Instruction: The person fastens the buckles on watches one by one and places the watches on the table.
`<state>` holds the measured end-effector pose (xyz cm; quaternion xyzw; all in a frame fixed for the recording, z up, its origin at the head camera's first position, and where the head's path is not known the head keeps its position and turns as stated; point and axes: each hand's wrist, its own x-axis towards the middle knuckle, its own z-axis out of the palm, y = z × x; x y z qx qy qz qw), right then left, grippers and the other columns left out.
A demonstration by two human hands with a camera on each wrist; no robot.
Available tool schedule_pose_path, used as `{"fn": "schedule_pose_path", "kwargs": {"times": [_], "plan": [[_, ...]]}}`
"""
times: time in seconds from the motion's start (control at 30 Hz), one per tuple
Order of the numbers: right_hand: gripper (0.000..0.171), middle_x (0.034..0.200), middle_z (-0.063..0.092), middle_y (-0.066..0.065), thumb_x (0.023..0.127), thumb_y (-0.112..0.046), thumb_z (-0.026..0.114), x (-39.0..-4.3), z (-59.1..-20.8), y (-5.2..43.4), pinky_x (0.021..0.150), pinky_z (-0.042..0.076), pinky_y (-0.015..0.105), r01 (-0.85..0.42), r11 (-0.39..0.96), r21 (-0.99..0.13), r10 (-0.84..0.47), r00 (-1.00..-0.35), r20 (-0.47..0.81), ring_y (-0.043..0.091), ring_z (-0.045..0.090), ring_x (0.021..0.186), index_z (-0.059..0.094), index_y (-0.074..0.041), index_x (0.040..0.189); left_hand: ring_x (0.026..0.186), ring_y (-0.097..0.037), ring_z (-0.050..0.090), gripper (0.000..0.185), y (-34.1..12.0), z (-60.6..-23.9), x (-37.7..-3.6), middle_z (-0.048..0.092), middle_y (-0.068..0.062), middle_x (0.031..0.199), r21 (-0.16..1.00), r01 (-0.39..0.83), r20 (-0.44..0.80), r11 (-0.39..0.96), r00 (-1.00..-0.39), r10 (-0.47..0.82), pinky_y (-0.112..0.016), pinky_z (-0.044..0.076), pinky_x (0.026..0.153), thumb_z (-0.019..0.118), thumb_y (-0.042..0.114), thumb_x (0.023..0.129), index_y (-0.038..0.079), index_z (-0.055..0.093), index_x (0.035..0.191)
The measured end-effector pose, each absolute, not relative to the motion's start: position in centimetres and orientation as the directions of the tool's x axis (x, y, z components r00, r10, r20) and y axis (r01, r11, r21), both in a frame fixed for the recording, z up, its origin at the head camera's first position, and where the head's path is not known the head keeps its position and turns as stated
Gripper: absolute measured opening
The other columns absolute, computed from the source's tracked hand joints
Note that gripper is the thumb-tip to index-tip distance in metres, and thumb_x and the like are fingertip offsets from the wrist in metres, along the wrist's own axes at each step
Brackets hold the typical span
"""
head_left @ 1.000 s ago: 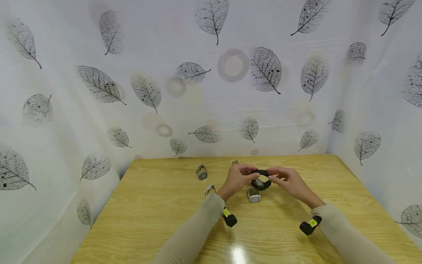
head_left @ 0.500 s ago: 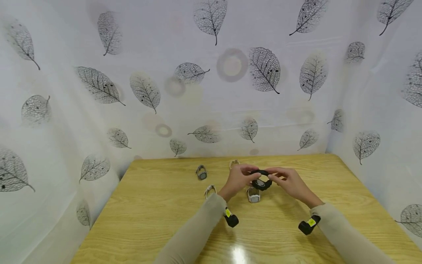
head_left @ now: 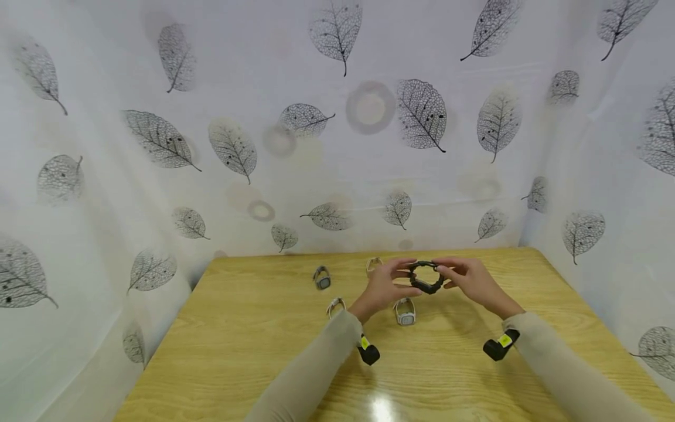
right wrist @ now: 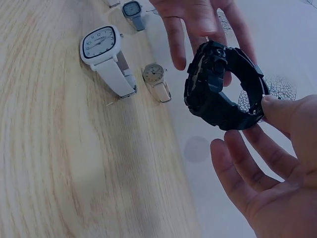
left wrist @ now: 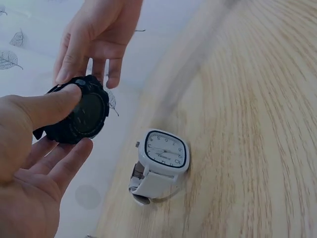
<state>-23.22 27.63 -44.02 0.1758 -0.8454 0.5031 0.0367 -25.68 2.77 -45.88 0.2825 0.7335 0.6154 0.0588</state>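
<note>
The fingers (left wrist: 54, 106) of the left hand (head_left: 387, 284) pinch one side of the black watch (head_left: 426, 278), with the thumb lying on its face. The right hand (head_left: 469, 279) pinches the strap on the other side, its other fingers spread out. Both hands hold the black watch up in the air, above the wooden table (head_left: 237, 351). Both arms reach forward in tan sleeves.

There are five watches. One is black and in the hands. Four lie on the table: a white square watch (head_left: 405, 311) right under the hands, a gray watch (head_left: 321, 277), a small white watch (head_left: 335, 305), and one half hidden behind the left hand.
</note>
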Motion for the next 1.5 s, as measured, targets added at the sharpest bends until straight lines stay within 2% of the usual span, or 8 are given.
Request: {"fn": "schedule_pose_path", "kwargs": {"times": [0.1,0.37,0.7,0.93,1.03,1.2,1.33,1.5], "plan": [[0.038,0.128,0.065,0.025,0.107,-0.023,0.059,-23.3,-43.9,27.9,0.078,0.062,0.040,-0.326,0.419,-0.847,-0.265,-0.937,0.230,0.023,0.072,0.097,0.064,0.001,0.136,0.117,-0.026,0.066,0.070,2.8,-45.8,-25.5,0.060,-0.011,0.139,0.934,0.350,0.268,0.070,-0.819,0.507,-0.026,0.059,0.084,0.084,-0.004,0.081,0.013,0.058,0.144],[0.034,0.122,0.067,0.024,0.106,-0.020,0.061,-23.5,-44.4,27.9,0.077,0.062,0.035,-0.316,0.390,-0.865,-0.260,-0.939,0.226,0.022,0.071,0.098,0.066,0.000,0.133,0.108,-0.018,0.070,0.059,2.9,-46.3,-25.5,0.064,-0.010,0.131,0.914,0.394,0.297,0.101,-0.816,0.495,-0.024,0.059,0.081,0.081,-0.004,0.084,0.010,0.062,0.139],[0.038,0.118,0.070,0.021,0.105,-0.028,0.063,-23.3,-44.7,27.9,0.080,0.062,0.042,-0.269,0.424,-0.865,-0.192,-0.960,0.204,0.022,0.072,0.091,0.067,-0.002,0.132,0.111,-0.026,0.070,0.059,3.1,-46.4,-25.6,0.064,-0.013,0.134,0.923,0.371,0.280,0.100,-0.828,0.486,-0.024,0.059,0.083,0.081,0.002,0.087,0.007,0.060,0.142],[0.044,0.125,0.068,0.024,0.105,-0.031,0.061,-23.5,-44.1,27.8,0.081,0.061,0.043,-0.282,0.420,-0.862,-0.205,-0.955,0.212,0.036,0.070,0.098,0.062,-0.004,0.141,0.112,-0.018,0.068,0.058,3.4,-46.0,-25.8,0.065,-0.004,0.133,0.972,0.223,0.170,0.072,-0.882,0.439,-0.026,0.059,0.085,0.080,0.008,0.091,0.014,0.059,0.144],[0.050,0.134,0.063,0.025,0.104,-0.029,0.064,-23.4,-43.7,27.9,0.085,0.060,0.045,-0.270,0.388,-0.881,-0.235,-0.953,0.189,0.041,0.069,0.104,0.056,-0.004,0.146,0.113,-0.022,0.068,0.056,3.4,-45.8,-26.1,0.064,-0.012,0.134,0.986,0.168,0.148,0.010,-0.895,0.421,-0.035,0.059,0.090,0.078,0.006,0.092,0.013,0.059,0.144],[0.061,0.151,0.049,0.024,0.098,-0.025,0.073,-23.2,-43.5,28.2,0.092,0.058,0.038,-0.233,0.368,-0.900,-0.285,-0.950,0.129,0.037,0.068,0.112,0.049,-0.004,0.151,0.112,-0.025,0.069,0.054,3.6,-46.0,-26.5,0.063,-0.019,0.133,0.990,0.140,0.131,-0.006,-0.908,0.398,-0.049,0.056,0.096,0.077,0.007,0.093,0.012,0.059,0.144],[0.065,0.153,0.044,0.026,0.096,-0.020,0.076,-23.0,-43.6,28.3,0.090,0.058,0.032,-0.222,0.361,-0.906,-0.293,-0.949,0.115,0.033,0.067,0.113,0.048,-0.002,0.151,0.112,-0.025,0.070,0.055,3.8,-45.9,-26.5,0.065,-0.017,0.130,0.987,0.157,0.127,0.042,-0.909,0.396,-0.045,0.057,0.094,0.077,0.010,0.093,0.010,0.058,0.145],[0.063,0.156,0.039,0.026,0.098,-0.021,0.074,-23.1,-43.6,28.4,0.092,0.058,0.039,-0.221,0.397,-0.891,-0.281,-0.953,0.111,0.031,0.068,0.112,0.047,-0.003,0.152,0.111,-0.023,0.070,0.054,4.2,-45.7,-26.5,0.062,-0.015,0.134,0.988,0.145,0.112,0.052,-0.910,0.398,-0.045,0.057,0.095,0.076,0.010,0.094,0.011,0.059,0.145]]}}
